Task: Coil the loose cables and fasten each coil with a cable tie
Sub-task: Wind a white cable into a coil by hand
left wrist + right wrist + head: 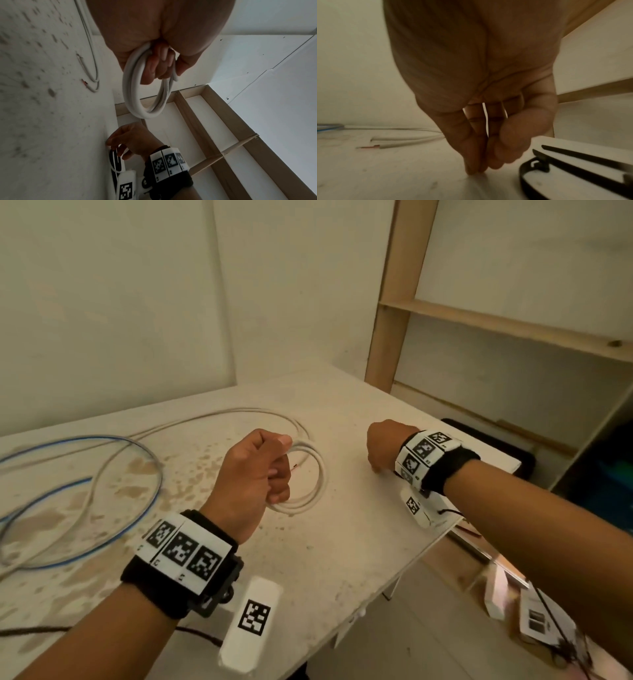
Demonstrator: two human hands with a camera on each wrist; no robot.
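Note:
My left hand is fisted round a small white cable coil just above the table; in the left wrist view the fingers curl through the coil's loops. The uncoiled rest of the white cable trails back left across the table. A bared end shows reddish wire. My right hand points down, its bunched fingertips touching the tabletop and holding nothing that I can see. Black cable ties lie right beside that hand, near the table's right edge.
A loose blue cable loops over the stained white table at the left. A thin black cord crosses the near left corner. A wooden shelf frame stands behind the table's right corner. Boxes lie on the floor below at the right.

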